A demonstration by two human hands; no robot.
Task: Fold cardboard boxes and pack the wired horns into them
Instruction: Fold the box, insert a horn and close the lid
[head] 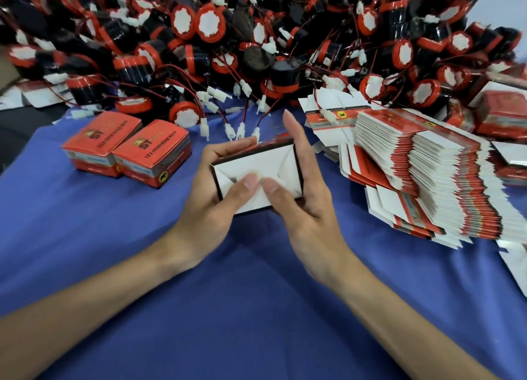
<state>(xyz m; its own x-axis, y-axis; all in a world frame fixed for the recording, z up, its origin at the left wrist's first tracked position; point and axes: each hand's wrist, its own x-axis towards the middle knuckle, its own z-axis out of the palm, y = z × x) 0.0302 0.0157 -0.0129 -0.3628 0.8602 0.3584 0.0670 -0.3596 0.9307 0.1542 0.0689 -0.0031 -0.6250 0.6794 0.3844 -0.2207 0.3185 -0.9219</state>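
I hold a small cardboard box (pixel 256 165) above the blue cloth, its white folded flaps facing me. My left hand (pixel 216 197) grips its left side, fingers curled behind the far edge and thumb pressing on the flaps. My right hand (pixel 302 202) holds the right side, thumb on the flaps beside the left thumb, index finger raised straight behind the box. A large heap of wired horns (pixel 256 37), black with red rims and white plugs on thin wires, fills the back of the table.
Two closed red boxes (pixel 128 148) stand side by side at the left. A tall slanted stack of flat red-and-white box blanks (pixel 445 180) lies at the right, with more blanks behind it. The blue cloth (pixel 228 308) covers the table.
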